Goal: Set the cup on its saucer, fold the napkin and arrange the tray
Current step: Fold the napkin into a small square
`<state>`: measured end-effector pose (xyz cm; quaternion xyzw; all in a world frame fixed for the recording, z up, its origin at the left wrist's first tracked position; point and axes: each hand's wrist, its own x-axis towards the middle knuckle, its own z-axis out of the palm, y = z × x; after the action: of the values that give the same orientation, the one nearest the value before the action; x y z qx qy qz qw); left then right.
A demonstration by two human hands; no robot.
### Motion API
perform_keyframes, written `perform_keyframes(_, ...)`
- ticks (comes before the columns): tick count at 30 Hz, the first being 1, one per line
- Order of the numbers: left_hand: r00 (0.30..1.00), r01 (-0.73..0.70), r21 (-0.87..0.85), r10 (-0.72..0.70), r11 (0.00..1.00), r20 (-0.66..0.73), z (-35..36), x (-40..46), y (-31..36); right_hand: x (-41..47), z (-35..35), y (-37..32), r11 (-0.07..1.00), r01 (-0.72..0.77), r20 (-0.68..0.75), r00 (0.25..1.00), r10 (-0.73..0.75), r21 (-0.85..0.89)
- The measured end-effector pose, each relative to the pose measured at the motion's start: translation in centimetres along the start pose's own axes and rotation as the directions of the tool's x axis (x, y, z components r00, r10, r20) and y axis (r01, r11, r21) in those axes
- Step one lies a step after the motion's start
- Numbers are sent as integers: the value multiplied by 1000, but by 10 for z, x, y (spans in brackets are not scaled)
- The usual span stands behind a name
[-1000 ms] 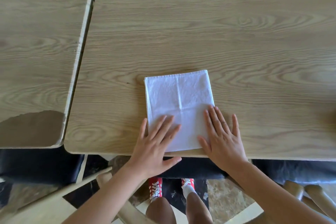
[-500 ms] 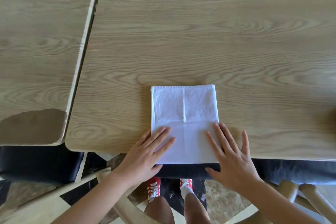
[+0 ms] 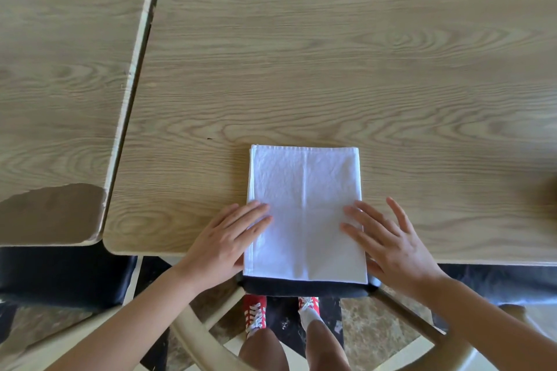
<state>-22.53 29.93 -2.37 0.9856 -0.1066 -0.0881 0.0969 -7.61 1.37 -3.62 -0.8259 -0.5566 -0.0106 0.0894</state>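
Folded white napkin (image 3: 304,214) flat on bench (image 3: 331,69), near edge overhanging bench front. Left hand (image 3: 224,242) on left border, right hand (image 3: 388,245) on right border; fingers (image 3: 256,214) spread flat, pressing cloth, grasping nothing. Chair (image 3: 193,337) below.

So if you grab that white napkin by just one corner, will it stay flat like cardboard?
Probably not. The napkin looks like thin wrinkled cloth folded in layers, so it would likely droop and unfold. It also seems light: its near edge hangs past the table edge without sagging much. Both hands, the left hand and right hand, rest flat on it, maybe to stop sliding.
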Motion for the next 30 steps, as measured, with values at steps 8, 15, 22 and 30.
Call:
perform_keyframes(8, 987, 44, -161, -68, 986, -143, -7, 6, -4, 0, -4, 0, 985, -58, -78, 994, 71, 160)
perform_keyframes(15, 704, 342, -617, -628, 709, -332, 9, 18, 24, 22, -7, -17, 731, -468, -111, 800, 589, 497)
perform_keyframes(22, 357, 450, -680, -814, 579, -457, 15, 55, 45, 50, 3, -23, 440, -666, -76, 501, 862, 602)
perform_keyframes(30, 335, 681, -518, -850, 517, -407, 18, 67, 41, 68, 10, -17, 449, -772, -134, 439, 889, 449)
